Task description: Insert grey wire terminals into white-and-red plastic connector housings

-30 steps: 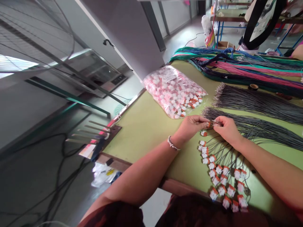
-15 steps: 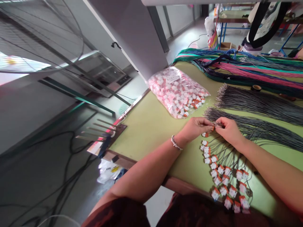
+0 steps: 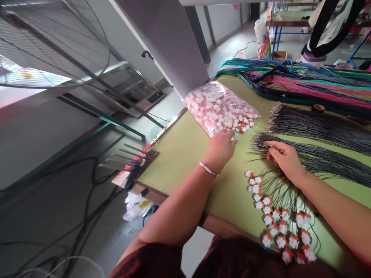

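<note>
My left hand (image 3: pixel 220 148) is at the near edge of a clear plastic bag (image 3: pixel 207 110) of white and orange connectors (image 3: pixel 242 125). Its fingers bend over the bag's edge and their tips are hidden, so whether they grip anything is unclear. With thumb and forefinger pinched, my right hand (image 3: pixel 282 158) holds a thin black wire near its metal-tipped end. Just beyond it lies a bundle of black wires (image 3: pixel 313 152) with bare metal terminals. Below the hands, several wired connectors (image 3: pixel 268 220) are spread towards the table's front edge.
A second black wire bundle (image 3: pixel 315 123) and a roll of tape (image 3: pixel 318 108) lie farther back. Long blue, green and pink wires (image 3: pixel 292 83) cross the far side. A rack of metal prongs (image 3: pixel 130 156) is fixed at the table's left corner. A fan cage (image 3: pixel 52 42) stands left.
My hands have parted. The left has moved from the right hand to the bag, and a connector held between them now lies among the wired ones. The right hand has moved slightly onto the wire bundle.
</note>
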Motion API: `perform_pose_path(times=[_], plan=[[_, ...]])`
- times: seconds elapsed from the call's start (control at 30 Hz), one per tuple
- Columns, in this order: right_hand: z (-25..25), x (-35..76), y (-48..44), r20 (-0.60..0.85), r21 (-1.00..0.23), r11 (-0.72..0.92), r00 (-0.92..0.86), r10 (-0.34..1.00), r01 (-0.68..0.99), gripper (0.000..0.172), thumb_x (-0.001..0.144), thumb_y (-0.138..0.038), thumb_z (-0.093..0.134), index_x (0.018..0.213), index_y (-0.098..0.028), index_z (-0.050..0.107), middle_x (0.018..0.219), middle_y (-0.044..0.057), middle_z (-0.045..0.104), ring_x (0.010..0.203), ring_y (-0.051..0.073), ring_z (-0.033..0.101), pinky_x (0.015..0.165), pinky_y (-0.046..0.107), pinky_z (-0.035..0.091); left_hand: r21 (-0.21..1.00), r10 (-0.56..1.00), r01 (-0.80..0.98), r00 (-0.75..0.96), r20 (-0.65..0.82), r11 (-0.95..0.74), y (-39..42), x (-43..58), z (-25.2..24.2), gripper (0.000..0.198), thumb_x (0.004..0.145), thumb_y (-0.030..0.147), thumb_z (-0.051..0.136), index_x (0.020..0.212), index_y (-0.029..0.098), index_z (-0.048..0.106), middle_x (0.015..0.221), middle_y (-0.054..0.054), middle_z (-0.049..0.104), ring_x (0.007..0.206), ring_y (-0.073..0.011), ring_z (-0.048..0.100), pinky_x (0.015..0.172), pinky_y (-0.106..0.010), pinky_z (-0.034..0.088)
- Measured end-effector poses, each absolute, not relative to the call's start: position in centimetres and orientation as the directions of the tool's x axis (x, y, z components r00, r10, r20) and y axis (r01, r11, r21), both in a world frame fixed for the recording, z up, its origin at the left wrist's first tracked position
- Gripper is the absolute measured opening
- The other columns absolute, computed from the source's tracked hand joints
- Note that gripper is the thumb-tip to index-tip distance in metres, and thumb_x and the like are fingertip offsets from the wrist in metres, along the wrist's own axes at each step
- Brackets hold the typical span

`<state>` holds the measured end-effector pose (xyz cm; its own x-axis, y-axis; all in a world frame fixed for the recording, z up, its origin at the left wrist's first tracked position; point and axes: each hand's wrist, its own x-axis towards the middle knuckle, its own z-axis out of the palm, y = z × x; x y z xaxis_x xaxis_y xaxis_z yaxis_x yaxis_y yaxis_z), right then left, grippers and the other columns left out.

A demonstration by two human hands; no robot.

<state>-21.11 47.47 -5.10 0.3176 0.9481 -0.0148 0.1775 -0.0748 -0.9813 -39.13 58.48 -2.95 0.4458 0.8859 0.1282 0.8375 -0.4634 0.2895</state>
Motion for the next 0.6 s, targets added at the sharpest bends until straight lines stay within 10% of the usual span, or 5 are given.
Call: perform_pose_path(times=[0.37, 0.6], plan=[[-4.9, -21.5, 47.6, 0.048, -0.962, -0.051, 0.349, 0.936, 0.269, 0.014, 0.065, -0.031, 0.058, 0.063, -0.017, 0.057, 0.051, -0.003, 0.050, 0.050, 0.008, 0.040, 0.049, 0.022, 0.033, 0.077, 0.848, 0.845, 0.531, 0.002, -0.529, 59.0, -38.9, -3.4, 0.029, 0.083, 0.013, 0.041, 0.091, 0.009, 0.069, 0.097, -0.021, 0.059, 0.081, -0.0290, 0.060, 0.065, -0.036, 0.043], [-5.1, -21.5, 47.7, 0.080, -0.956, -0.024, 0.336, 0.939, 0.293, 0.015, 0.065, -0.031, 0.056, 0.065, -0.016, 0.059, 0.059, -0.001, 0.053, 0.056, 0.010, 0.044, 0.054, 0.023, 0.036, 0.726, 0.881, 0.531, 0.417, 0.225, -0.437, 58.4, -39.7, -2.7, 0.021, 0.076, 0.027, 0.062, 0.091, 0.018, 0.072, 0.077, -0.005, 0.065, 0.071, -0.0170, 0.057, 0.069, -0.030, 0.047]])
